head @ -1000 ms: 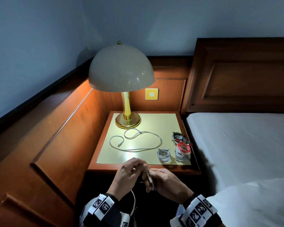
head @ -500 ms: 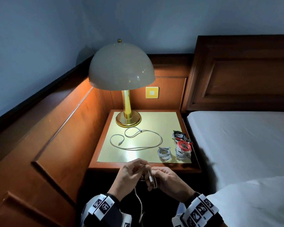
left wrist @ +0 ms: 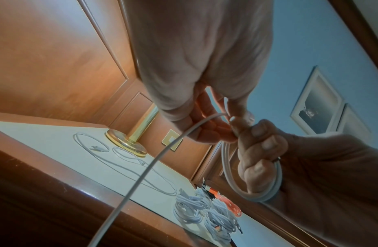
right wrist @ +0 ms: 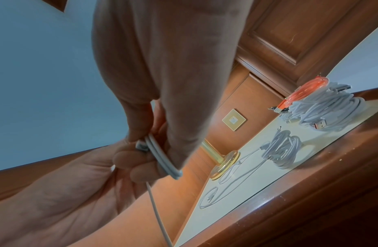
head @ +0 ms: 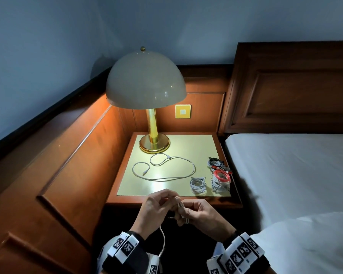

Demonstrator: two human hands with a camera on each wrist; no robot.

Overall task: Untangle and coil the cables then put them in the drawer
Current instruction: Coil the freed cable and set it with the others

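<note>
Since a moment ago, both hands have stayed close together in front of the counter [head: 172, 201], and more of the white cable [left wrist: 250, 194] is now wound into loops. Its loose end hangs down lower between the wrists.

The right hand [head: 201, 214] has its fingers curled tight around the small bunch of loops. The left hand [head: 156, 206] pinches the free part of the same cable right beside the loops, and that part runs down from it toward 6 o'clock. The two hands touch each other. How many loops there are is hard to tell, because fingers cover part of them.

On the counter, a long white cable [head: 164, 169] lies loose in big curves near the middle. At 4 o'clock from it sits a small white coil [head: 197, 185]. Just beside that, at 3 o'clock, is a bigger white coil [head: 220, 186] with a red coil [head: 222, 176] on top. Behind them, at 12 o'clock, is a pile of black, white and red cables [head: 216, 162].

A lamp [head: 146, 82] with a gold foot stands at the back of the counter, at 11 o'clock. A bed [head: 295, 175] with a white sheet is at 3 o'clock.
</note>
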